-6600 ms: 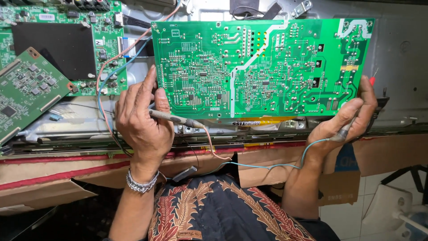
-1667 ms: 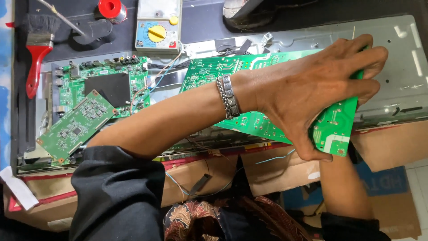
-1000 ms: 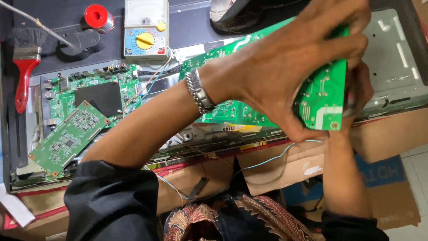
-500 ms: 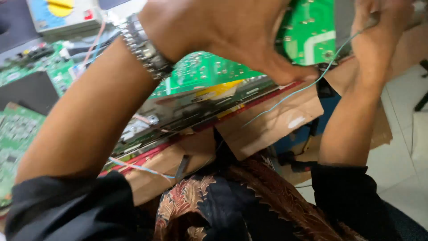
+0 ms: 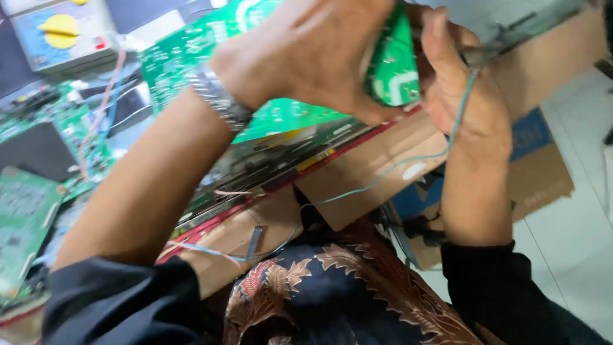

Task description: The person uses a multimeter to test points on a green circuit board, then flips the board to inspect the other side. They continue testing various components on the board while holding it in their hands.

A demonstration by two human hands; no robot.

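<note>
One large flat green printed circuit board, stiff and thin, with fine white markings, held tilted above the workbench near the top middle of the view. Gripped at its right end by the left hand, fingers curled over the edge, with a metal link bracelet on that wrist. Touched from the right side by the right hand, closed around a thin dark probe; one pale blue-green wire running from it down across the wrist toward the lap. Below the board, a flat metal chassis with a red stripe along its edge, lying on brown corrugated cardboard, matte and creased, with a blue printed panel at the right. To the left, two more green circuit boards: one with a large black square part, one smaller at the far left edge. At top left, one grey meter with a round yellow dial. At the bottom, dark sleeves and patterned batik cloth in brown and navy.
</note>
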